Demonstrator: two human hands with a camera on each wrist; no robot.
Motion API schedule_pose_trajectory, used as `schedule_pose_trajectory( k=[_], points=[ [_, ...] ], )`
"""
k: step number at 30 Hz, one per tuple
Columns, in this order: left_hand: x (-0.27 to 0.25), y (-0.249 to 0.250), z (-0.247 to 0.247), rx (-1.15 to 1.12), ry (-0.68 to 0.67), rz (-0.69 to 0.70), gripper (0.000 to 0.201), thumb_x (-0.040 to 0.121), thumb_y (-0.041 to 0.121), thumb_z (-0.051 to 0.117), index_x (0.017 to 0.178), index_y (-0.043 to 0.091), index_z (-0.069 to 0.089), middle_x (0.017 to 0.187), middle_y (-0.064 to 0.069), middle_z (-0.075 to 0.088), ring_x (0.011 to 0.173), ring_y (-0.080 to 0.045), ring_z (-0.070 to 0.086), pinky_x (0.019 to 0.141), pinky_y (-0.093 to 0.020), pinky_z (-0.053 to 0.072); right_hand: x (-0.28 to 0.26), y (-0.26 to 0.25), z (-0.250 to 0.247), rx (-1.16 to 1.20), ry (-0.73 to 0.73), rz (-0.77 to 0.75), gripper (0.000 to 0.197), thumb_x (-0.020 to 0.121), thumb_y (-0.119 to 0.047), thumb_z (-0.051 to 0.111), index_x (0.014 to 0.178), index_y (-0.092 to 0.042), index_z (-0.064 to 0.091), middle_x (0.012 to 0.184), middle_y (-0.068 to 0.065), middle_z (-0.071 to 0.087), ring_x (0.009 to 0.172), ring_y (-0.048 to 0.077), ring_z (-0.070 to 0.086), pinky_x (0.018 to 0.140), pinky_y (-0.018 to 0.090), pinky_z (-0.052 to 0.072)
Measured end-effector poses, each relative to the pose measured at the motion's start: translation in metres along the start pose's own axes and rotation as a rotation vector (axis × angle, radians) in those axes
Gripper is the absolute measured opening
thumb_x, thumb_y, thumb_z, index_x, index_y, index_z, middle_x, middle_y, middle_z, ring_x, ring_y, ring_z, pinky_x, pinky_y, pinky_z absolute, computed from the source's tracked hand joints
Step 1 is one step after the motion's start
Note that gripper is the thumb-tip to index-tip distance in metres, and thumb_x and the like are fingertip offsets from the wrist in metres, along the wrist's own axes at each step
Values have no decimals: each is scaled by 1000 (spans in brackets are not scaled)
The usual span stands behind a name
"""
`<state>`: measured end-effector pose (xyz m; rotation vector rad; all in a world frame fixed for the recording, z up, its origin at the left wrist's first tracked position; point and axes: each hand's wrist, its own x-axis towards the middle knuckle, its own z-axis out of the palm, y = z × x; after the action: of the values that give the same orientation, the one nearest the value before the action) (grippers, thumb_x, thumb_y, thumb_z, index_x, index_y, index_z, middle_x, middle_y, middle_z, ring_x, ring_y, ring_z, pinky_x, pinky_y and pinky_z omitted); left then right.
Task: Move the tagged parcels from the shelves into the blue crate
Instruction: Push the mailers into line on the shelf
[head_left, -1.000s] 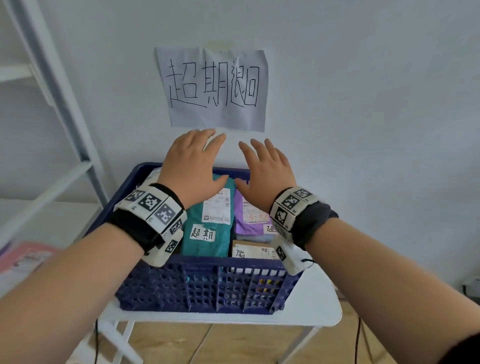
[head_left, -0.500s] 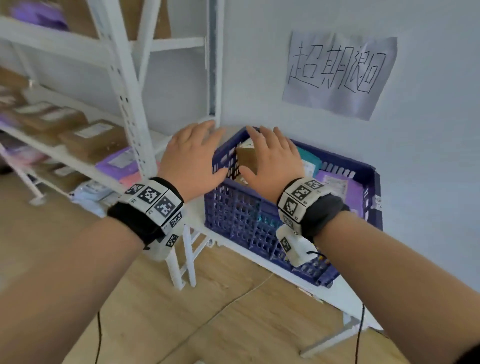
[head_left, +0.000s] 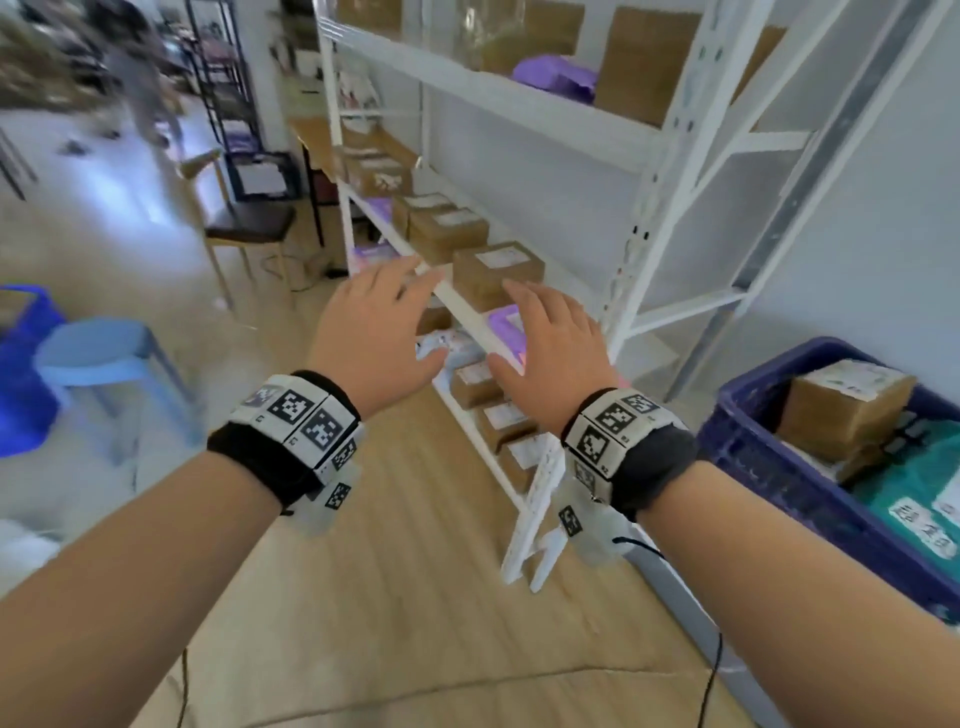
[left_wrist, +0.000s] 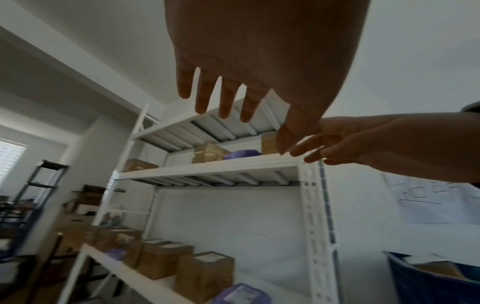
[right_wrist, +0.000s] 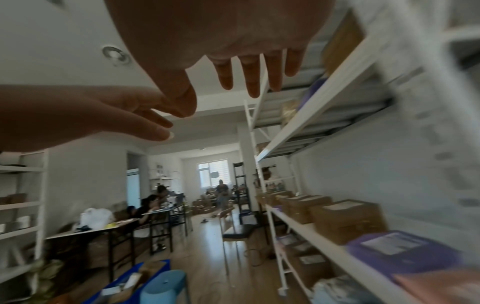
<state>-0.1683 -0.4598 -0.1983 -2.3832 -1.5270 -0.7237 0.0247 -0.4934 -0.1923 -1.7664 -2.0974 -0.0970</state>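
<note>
The blue crate (head_left: 753, 452) sits at the right edge of the head view with a brown box (head_left: 841, 405) and a teal bag (head_left: 914, 483) inside. White shelves (head_left: 467, 312) run ahead, lined with brown boxes (head_left: 496, 270) and purple bags (head_left: 506, 325). My left hand (head_left: 374, 322) and right hand (head_left: 545, 343) hover side by side in front of the middle shelf, fingers straight, holding nothing. The left wrist view shows my left hand (left_wrist: 233, 98) spread under the upper shelf (left_wrist: 207, 168). In the right wrist view, my right hand (right_wrist: 249, 78) is spread too.
A light blue stool (head_left: 98, 353) and a blue bin (head_left: 26, 374) stand at the left on the wooden floor. A chair (head_left: 249, 223) stands further back beside a dark rack (head_left: 218, 78). People sit at tables (right_wrist: 155, 205) down the room.
The view has swung left from the crate to the shelves. Both hands, empty throughout, have moved from over the crate to in front of the middle shelf.
</note>
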Motion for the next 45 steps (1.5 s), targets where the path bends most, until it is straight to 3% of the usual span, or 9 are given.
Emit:
schedule_pose_trajectory(
  k=[2, 6, 11, 14, 23, 33, 37, 45],
  points=[
    [-7, -46, -8, 6, 27, -31, 69, 74, 51, 45, 134, 16, 51, 132, -15, 55, 116, -38, 53, 97, -51, 45, 26, -36, 20, 29, 3, -42, 71, 86, -43, 59, 148, -21, 31, 148, 5, 37, 137, 28, 32, 113, 43, 26],
    [-16, -133, -29, 27, 55, -105, 69, 73, 48, 45, 131, 11, 53, 133, -19, 55, 117, -42, 54, 96, -56, 45, 79, -104, 56, 37, -1, -131, 70, 88, -43, 57, 148, -20, 28, 148, 4, 36, 137, 27, 31, 112, 42, 25],
    [-19, -215, -33, 107, 10, -186, 68, 80, 41, 65, 139, 11, 49, 141, -14, 48, 126, -38, 47, 104, -50, 36, 125, -167, 101, 66, -40, -155, 73, 89, -44, 56, 151, -23, 23, 151, 4, 32, 139, 25, 29, 113, 42, 24],
    [-13, -248, -24, 130, -18, -217, 68, 81, 37, 68, 141, 14, 46, 146, -12, 44, 130, -36, 43, 106, -49, 32, 148, -188, 125, 68, -87, -166, 74, 89, -44, 56, 151, -23, 22, 153, 4, 30, 141, 25, 26, 116, 42, 20],
    [50, -317, 16, 132, -90, -260, 70, 83, 35, 66, 145, 17, 39, 151, -10, 36, 136, -34, 36, 110, -47, 28, 248, -202, 180, 61, -135, -182, 72, 90, -46, 54, 150, -25, 20, 155, 4, 27, 143, 25, 24, 117, 44, 21],
    [183, -421, 79, 161, -134, -305, 72, 84, 42, 63, 147, 22, 34, 154, -5, 30, 138, -29, 32, 113, -44, 26, 434, -201, 239, 95, -116, -228, 73, 91, -47, 52, 151, -23, 18, 156, 4, 26, 144, 24, 21, 119, 44, 17],
    [219, -457, 91, 148, -104, -334, 72, 83, 41, 63, 146, 21, 35, 153, -6, 33, 138, -29, 33, 113, -45, 27, 490, -207, 257, 75, -133, -257, 72, 91, -46, 51, 151, -22, 19, 155, 5, 27, 143, 25, 23, 117, 47, 21],
    [290, -558, 133, 137, -141, -322, 75, 86, 46, 59, 150, 23, 28, 156, -4, 27, 141, -26, 28, 116, -42, 24, 601, -239, 309, 97, -122, -266, 73, 91, -45, 54, 151, -22, 20, 155, 4, 27, 144, 24, 22, 118, 42, 20]
  ],
)
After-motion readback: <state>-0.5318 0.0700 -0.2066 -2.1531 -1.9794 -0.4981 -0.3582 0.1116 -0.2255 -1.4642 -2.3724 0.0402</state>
